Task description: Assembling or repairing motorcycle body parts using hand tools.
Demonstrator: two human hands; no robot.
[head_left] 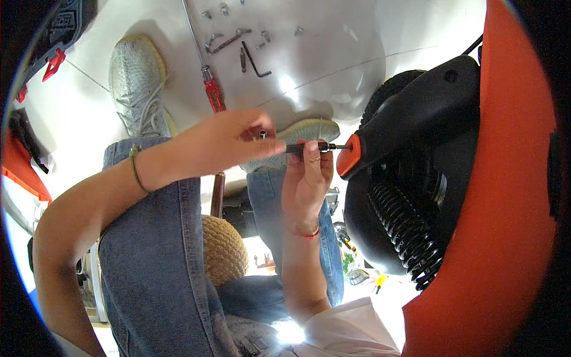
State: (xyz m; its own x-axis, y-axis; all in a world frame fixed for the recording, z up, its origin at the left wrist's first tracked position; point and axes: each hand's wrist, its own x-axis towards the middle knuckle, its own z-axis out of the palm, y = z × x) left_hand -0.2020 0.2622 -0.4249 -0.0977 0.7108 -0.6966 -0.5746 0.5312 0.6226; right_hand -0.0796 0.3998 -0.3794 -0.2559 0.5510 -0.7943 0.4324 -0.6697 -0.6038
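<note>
My right hand [308, 172] grips a dark driver tool [294, 149], its thin shaft reaching into an orange oval piece [348, 166] on the end of a black arm [416, 119] of a wheeled machine. My left hand [247, 140], slightly blurred, has curled fingers at the rear end of the same tool, near a small metal tip. Below the black arm are a coil spring [404, 232] and part of a dark wheel [383, 95]. A large orange body panel [505, 178] fills the right side.
On the white floor [339, 53] lie a long red-handled screwdriver [212, 89], a black hex key [256, 62] and several bolts [265, 35]. Black and orange items [27, 160] stand at left. My shoes [137, 77] and jeans surround a woven round seat [223, 247].
</note>
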